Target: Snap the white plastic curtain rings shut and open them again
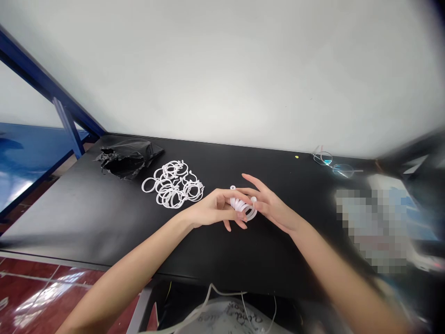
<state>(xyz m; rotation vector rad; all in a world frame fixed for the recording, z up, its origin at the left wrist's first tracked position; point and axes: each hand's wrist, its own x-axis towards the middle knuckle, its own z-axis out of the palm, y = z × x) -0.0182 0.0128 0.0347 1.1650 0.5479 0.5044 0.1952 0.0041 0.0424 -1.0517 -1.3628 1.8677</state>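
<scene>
My left hand (215, 207) is wrapped round a bunch of white plastic rings (239, 204) lined up side by side, held just above the black table. Small round tabs stick out from the rings. From the other side, my right hand (276, 206) pinches the near end of the bunch by a tab, its upper finger stretched out toward the wall. Some fingertips are hidden behind the rings. To the left of my hands lies a loose heap of the same white rings (170, 192), several of them overlapping.
A crumpled black plastic bag (134, 155) lies at the back left. Eyeglasses (323, 158) rest near the back right edge, with a small yellow piece (296, 157) nearby. A blurred, pixelated item (371, 227) is at the right. Behind the table (104, 199) stands a pale wall.
</scene>
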